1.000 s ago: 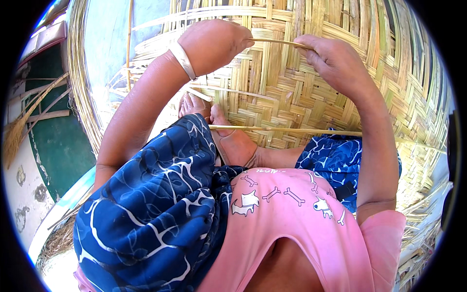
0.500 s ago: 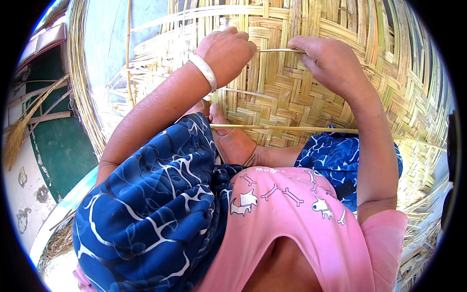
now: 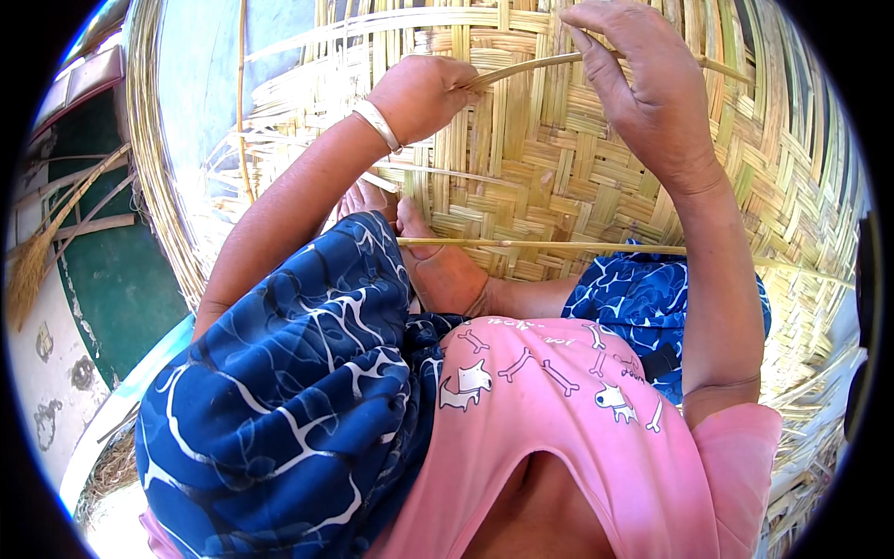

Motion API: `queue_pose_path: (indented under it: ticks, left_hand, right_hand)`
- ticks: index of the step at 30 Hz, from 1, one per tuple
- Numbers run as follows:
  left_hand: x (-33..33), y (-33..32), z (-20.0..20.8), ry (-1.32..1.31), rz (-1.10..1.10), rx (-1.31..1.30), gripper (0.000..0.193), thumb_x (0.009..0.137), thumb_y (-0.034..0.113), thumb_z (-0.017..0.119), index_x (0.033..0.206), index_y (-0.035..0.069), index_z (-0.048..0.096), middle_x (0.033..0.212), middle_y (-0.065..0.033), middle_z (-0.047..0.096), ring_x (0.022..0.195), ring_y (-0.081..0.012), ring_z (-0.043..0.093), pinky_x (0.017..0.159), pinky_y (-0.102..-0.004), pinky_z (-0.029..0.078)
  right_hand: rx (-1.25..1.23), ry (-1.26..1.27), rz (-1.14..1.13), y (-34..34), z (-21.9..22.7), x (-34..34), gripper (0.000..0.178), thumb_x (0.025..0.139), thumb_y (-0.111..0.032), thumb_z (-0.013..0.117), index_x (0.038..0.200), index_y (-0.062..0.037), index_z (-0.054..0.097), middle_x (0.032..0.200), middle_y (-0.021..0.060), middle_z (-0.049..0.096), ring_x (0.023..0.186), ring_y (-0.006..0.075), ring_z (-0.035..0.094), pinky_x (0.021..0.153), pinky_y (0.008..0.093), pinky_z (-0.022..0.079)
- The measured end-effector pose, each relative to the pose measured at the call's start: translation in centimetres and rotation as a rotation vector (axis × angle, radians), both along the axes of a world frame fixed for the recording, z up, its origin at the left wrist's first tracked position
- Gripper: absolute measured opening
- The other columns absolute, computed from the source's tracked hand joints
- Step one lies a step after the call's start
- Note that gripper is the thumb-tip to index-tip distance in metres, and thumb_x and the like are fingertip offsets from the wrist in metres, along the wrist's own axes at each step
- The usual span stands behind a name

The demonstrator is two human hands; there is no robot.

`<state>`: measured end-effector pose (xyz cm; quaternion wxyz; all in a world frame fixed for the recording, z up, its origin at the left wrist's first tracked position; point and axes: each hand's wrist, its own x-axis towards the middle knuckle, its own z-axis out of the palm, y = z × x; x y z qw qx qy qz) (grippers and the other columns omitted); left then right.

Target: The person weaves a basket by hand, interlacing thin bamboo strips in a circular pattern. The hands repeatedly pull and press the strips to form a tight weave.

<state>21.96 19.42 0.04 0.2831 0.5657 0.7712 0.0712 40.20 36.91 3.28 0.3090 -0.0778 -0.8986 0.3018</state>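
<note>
Right-hand shift: the right hand (image 3: 652,93) has risen and loosened its pinch; the bamboo strip (image 3: 531,65) now bows.
Bearing on the work: the strip is probably being handled along its length.
Left-hand grip: left hand (image 3: 419,98) closed, gripping the strip.
Right-hand spread: thumb and forefinger apart; contact unclear.
Strip's place: above the woven mat (image 3: 577,200).

The right hand (image 3: 652,98) is rising higher over the woven mat (image 3: 559,172), its fingers (image 3: 603,72) parting from their earlier pinch — the strip (image 3: 531,65), nearly straight half a second ago, is now arching and emerging beyond that hand — while the left hand (image 3: 419,98) is shifting slightly up and left.
</note>
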Motion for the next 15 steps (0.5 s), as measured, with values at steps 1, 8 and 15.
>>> queue_pose_path:
  ticks: [1, 8, 15]
  left_hand:
    - [0.0, 0.0, -0.1, -0.015, 0.016, -0.014, 0.015, 0.084, 0.018, 0.063, 0.095, 0.008, 0.068, 0.081, -0.0141, 0.064, 0.071, -0.0286, 0.062, 0.068, -0.0350, 0.050]
    - [-1.2, 0.2, -0.9, -0.215, 0.278, -0.064, 0.020, 0.086, 0.021, 0.066, 0.098, 0.005, 0.067, 0.083, -0.0021, 0.066, 0.077, -0.0094, 0.058, 0.072, -0.0273, 0.048]
    - [-2.0, -0.4, -2.3, -0.503, 0.418, 0.123, 0.026, 0.085, 0.019, 0.066, 0.102, -0.001, 0.063, 0.085, -0.0020, 0.065, 0.076, -0.0086, 0.057, 0.070, -0.0247, 0.047]
  right_hand:
    - [0.017, 0.022, 0.004, 0.0, 0.0, 0.0, 0.016, 0.078, -0.003, 0.061, 0.093, -0.0027, 0.062, 0.088, 0.0143, 0.062, 0.084, 0.0328, 0.059, 0.077, 0.0405, 0.047]
    - [0.115, 0.309, -0.117, -0.1, -0.4, -0.6, 0.018, 0.075, 0.002, 0.062, 0.093, -0.0022, 0.061, 0.087, 0.0132, 0.061, 0.084, 0.0321, 0.059, 0.077, 0.0391, 0.046]
    - [-0.108, 0.037, -0.042, 0.0, -1.1, -0.2, 0.018, 0.078, -0.001, 0.060, 0.096, -0.0029, 0.062, 0.092, 0.0142, 0.063, 0.090, 0.0312, 0.059, 0.080, 0.0386, 0.046]
